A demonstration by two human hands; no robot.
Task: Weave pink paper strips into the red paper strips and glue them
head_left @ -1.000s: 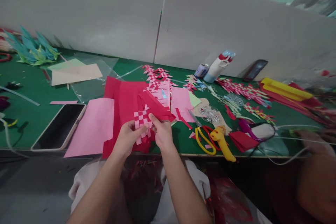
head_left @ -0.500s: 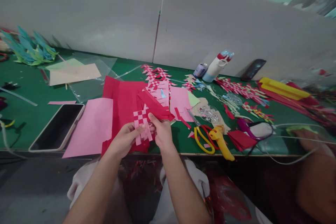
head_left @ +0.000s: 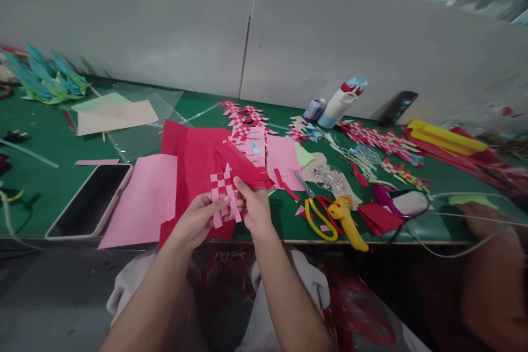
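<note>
Between my two hands is a small woven piece of pink and red paper strips, checkered at its upper left, with loose pink strip ends hanging below. My left hand pinches its lower left side, thumb on top. My right hand grips its right edge, thumb and fingers closed together; its fingertips are partly hidden. Under and behind the piece lie red paper sheets and a folded red strip. A pink sheet lies to the left, and finished-looking checkered woven pieces sit farther back.
A phone lies on the left. To the right are yellow-handled scissors, a yellow glue gun, red paper and cables. A bottle and can stand at the back. Another person's hand is at far right.
The loose pink strips at the piece's lower right have shifted slightly between my fingers. Both hands stay nearly in place. The other person's arm at far right has moved slightly.
</note>
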